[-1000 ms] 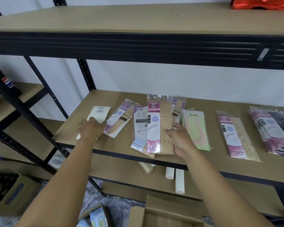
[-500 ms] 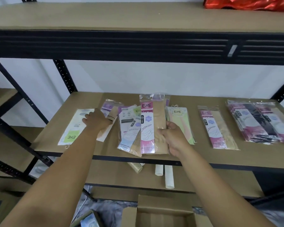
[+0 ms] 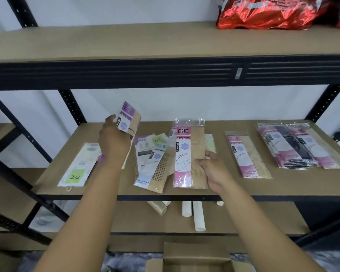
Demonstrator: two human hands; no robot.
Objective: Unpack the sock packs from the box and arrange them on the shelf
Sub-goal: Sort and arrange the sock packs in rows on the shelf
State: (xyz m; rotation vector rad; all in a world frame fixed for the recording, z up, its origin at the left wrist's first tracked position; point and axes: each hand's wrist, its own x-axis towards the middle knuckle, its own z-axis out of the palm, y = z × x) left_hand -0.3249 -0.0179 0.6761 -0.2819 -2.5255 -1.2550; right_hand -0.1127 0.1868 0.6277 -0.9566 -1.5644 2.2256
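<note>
Left hand [image 3: 114,142] gripping purple pack [image 3: 129,119], right hand [image 3: 214,169] holding pink pack [image 3: 185,154]

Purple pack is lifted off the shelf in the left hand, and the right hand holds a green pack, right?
No: the head view shows the right hand holding a pink pack, not green. The left hand does hold the purple pack lifted off the shelf.

The pink pack [image 3: 183,154] reads "ENE STOCKING" and "Variety Color"; the white pack [image 3: 77,167], "ENE" upside down.
</note>
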